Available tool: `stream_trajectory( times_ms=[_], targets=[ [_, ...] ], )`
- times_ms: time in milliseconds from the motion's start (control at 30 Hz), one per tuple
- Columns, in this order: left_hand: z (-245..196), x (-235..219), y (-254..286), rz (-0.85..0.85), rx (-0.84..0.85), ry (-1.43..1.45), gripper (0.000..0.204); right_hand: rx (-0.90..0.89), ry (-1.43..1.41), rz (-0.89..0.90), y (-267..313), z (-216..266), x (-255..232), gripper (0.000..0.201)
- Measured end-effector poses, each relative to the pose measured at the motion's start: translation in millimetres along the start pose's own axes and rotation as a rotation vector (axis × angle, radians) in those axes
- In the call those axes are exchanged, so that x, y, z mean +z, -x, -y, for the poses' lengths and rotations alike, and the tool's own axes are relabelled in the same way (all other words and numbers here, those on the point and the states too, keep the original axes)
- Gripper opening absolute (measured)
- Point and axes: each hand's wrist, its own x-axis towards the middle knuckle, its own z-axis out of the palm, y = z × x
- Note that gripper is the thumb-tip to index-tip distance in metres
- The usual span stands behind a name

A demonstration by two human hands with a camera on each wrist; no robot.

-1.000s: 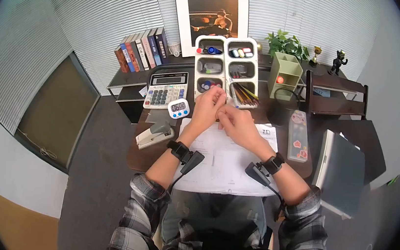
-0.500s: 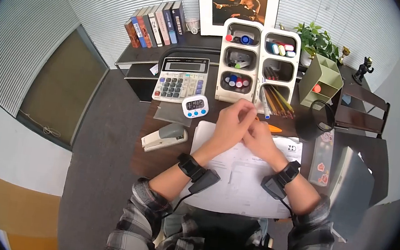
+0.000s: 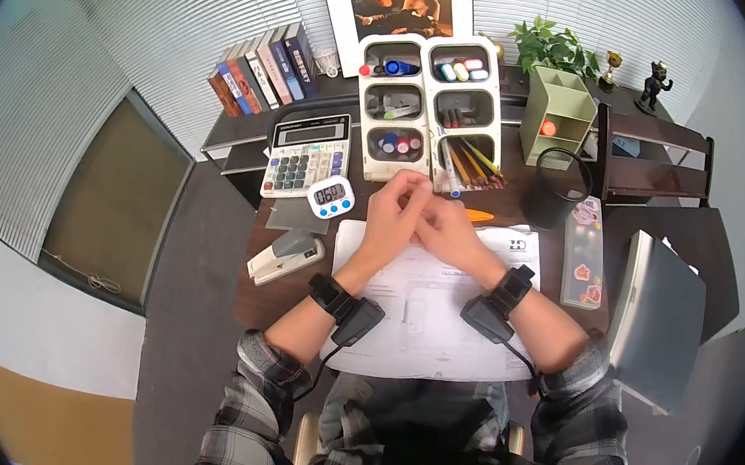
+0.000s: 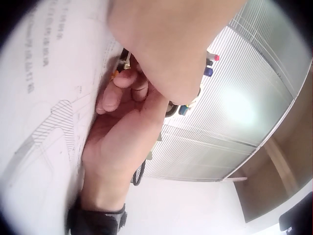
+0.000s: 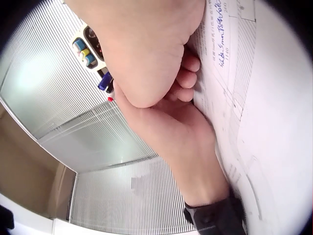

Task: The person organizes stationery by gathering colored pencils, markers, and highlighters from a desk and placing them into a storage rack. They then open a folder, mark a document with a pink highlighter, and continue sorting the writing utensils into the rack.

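In the head view, my left hand (image 3: pixel 392 221) and right hand (image 3: pixel 455 237) meet over the top part of the printed papers (image 3: pixel 425 339), with fingers loosely bent and touching. The left wrist view shows the right hand (image 4: pixel 124 129) palm inward, its fingers curled against the left hand (image 4: pixel 164 44). From the other side, the left hand (image 5: pixel 181 129) lies against the right hand (image 5: pixel 142 54). No held thing shows in any view; some fingertips are hidden. Just beyond the right hand lies an orange object (image 3: pixel 481 215).
Behind the hands stands a white organizer (image 3: pixel 423 114) with pens and pencils. To the left are a calculator (image 3: pixel 307 159), timer (image 3: pixel 330 197) and stapler (image 3: pixel 287 257). A black mesh cup (image 3: pixel 549 198), pencil case (image 3: pixel 583 266) and grey folder (image 3: pixel 663 325) stand or lie right.
The head view has swung right and then back left. Both hands stay together, their fingers slightly shifted; the orange object, hidden a second ago, shows beside the right hand.
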Motion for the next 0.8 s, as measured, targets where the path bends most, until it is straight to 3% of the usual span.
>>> stream_trajectory(
  times_ms=[233, 800],
  targets=[
    [-12, 0, 3, 0.03, -0.107, 0.076, 0.023, 0.016, -0.047, 0.016, 1, 2, 1, 0.019],
    [-7, -1, 3, 0.04, -0.137, 0.081, 0.024, -0.061, -0.005, 0.012, -4, -8, 4, 0.015]
  ],
)
